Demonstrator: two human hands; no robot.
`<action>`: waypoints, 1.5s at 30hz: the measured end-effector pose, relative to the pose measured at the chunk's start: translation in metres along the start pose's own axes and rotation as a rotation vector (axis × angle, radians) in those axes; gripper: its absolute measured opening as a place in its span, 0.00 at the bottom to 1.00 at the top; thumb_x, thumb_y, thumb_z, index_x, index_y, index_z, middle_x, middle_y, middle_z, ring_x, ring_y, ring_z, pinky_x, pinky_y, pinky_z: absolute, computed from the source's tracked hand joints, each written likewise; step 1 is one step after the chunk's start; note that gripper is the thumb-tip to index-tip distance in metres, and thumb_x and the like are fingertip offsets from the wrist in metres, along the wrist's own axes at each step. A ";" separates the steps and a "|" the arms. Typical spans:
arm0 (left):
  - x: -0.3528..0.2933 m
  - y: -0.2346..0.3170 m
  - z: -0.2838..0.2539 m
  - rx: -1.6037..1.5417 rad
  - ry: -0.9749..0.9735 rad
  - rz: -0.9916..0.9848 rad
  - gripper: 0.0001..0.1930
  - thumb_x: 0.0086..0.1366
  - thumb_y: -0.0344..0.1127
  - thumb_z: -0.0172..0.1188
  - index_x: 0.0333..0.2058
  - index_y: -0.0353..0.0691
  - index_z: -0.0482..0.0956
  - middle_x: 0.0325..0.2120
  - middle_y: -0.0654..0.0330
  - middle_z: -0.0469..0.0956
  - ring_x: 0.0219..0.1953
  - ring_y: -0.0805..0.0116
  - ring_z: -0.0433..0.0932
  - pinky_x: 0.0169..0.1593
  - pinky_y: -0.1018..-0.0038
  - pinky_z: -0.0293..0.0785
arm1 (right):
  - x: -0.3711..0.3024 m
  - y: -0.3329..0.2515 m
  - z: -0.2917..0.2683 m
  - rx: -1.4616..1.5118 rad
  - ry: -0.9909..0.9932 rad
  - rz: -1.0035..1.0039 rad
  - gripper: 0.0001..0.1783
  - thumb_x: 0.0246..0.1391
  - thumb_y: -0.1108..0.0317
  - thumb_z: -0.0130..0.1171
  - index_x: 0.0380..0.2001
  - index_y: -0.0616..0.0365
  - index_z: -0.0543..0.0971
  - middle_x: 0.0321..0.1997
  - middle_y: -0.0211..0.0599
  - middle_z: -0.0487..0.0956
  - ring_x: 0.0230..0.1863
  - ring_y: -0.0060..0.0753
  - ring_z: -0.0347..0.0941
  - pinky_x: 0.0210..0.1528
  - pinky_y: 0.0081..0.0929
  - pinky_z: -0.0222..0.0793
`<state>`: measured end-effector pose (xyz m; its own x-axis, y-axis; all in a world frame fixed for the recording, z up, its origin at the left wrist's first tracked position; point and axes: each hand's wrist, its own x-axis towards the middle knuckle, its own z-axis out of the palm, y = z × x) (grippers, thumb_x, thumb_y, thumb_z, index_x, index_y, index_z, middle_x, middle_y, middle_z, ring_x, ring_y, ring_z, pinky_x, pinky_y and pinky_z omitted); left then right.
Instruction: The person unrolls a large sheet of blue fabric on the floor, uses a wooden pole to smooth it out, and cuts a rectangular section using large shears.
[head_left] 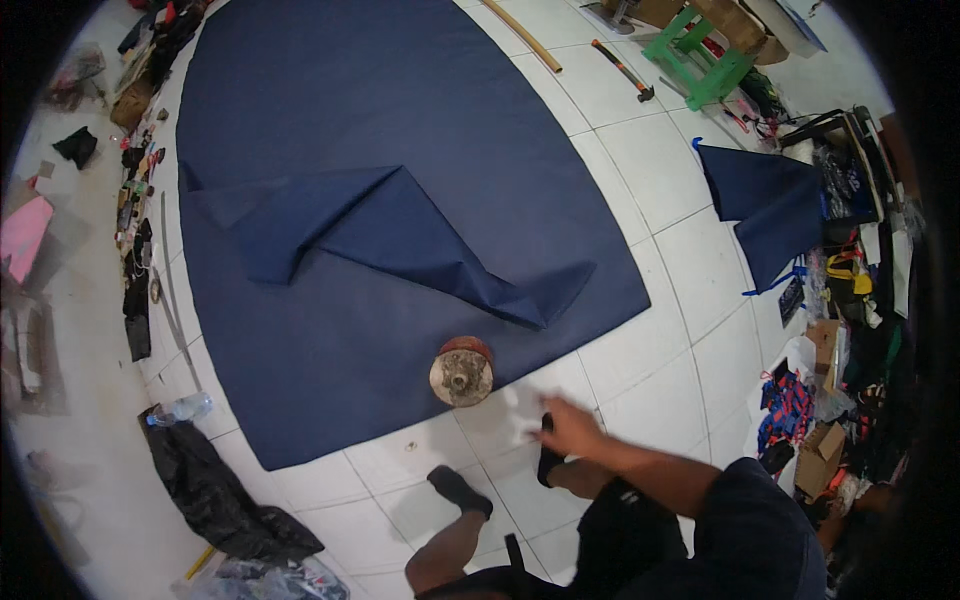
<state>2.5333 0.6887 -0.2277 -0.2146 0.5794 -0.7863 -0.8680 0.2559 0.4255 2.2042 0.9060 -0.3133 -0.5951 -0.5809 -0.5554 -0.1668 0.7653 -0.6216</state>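
Note:
A large dark blue cloth (400, 110) lies spread on the white tiled floor, with a loose folded strip of the same blue fabric (390, 225) across its middle. On its near edge rests a round wooden block (461, 372), worn on top and reddish at its far side. My right hand (572, 428) hovers to the right of the block, apart from it, above my right foot. Its fingers point left and are blurred. Something dark shows at the fingertips; I cannot tell whether it is held or is my sock behind. My left hand is out of view.
At the far right lie a hammer (625, 72) and a tan stick (525, 36), near a green stool (700, 58). Another blue fabric piece (765, 205) lies by clutter at the right. A plastic bottle (180, 409) and black bag (225, 495) lie left.

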 end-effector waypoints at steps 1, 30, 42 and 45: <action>0.027 -0.013 -0.035 0.035 0.098 0.058 0.09 0.70 0.33 0.54 0.44 0.36 0.76 0.46 0.57 0.78 0.50 0.66 0.75 0.56 0.70 0.68 | 0.056 0.027 0.005 -0.253 0.094 0.023 0.48 0.44 0.44 0.70 0.61 0.60 0.63 0.61 0.57 0.67 0.60 0.57 0.67 0.59 0.51 0.62; 0.160 0.081 -0.666 0.898 2.110 0.031 0.55 0.49 0.30 0.72 0.71 0.51 0.44 0.68 0.40 0.51 0.69 0.38 0.53 0.66 0.51 0.59 | 0.183 0.253 -0.033 -0.755 0.695 -0.469 0.19 0.31 0.79 0.62 0.33 0.58 0.73 0.42 0.41 0.76 0.44 0.48 0.72 0.49 0.42 0.67; 0.123 0.075 -0.669 1.337 2.096 0.343 0.16 0.54 0.24 0.58 0.44 0.39 0.77 0.37 0.51 0.74 0.42 0.49 0.75 0.46 0.57 0.69 | 0.203 0.296 0.003 -0.583 0.538 0.105 0.25 0.39 0.76 0.64 0.43 0.58 0.68 0.47 0.48 0.71 0.49 0.56 0.70 0.49 0.48 0.69; 0.043 0.050 -0.650 1.579 2.249 0.427 0.15 0.50 0.22 0.58 0.39 0.38 0.79 0.34 0.54 0.75 0.39 0.49 0.75 0.42 0.60 0.68 | 0.209 0.284 0.002 -0.617 0.512 0.118 0.25 0.38 0.76 0.64 0.42 0.58 0.68 0.45 0.48 0.72 0.48 0.57 0.71 0.49 0.48 0.69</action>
<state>2.1897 0.2231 -0.5316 -0.8038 -0.0295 0.5942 -0.2687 0.9091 -0.3182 2.0339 1.0017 -0.6073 -0.8970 -0.4018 -0.1840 -0.3948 0.9157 -0.0750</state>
